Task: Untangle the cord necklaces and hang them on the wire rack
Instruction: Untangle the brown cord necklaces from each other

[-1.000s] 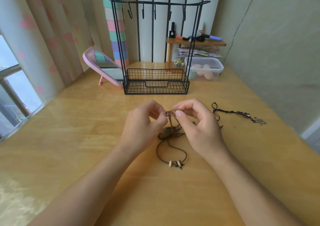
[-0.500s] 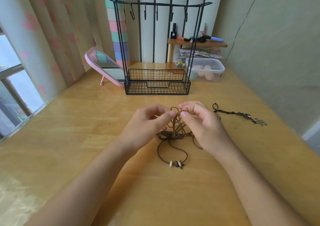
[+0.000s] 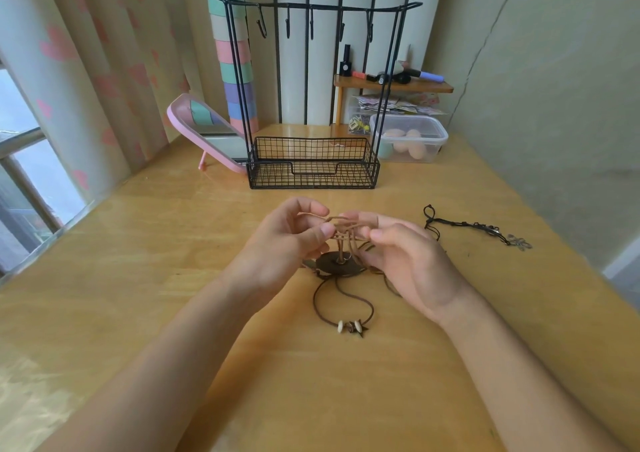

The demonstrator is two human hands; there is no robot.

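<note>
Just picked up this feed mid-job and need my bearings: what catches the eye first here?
At the middle of the table, the left hand and right hand pinch a tangle of brown cords held above a dark disc pendant. Behind them stands the black wire rack, its hooks bare. A black cord necklace lies apart on the table, to the right.
</note>
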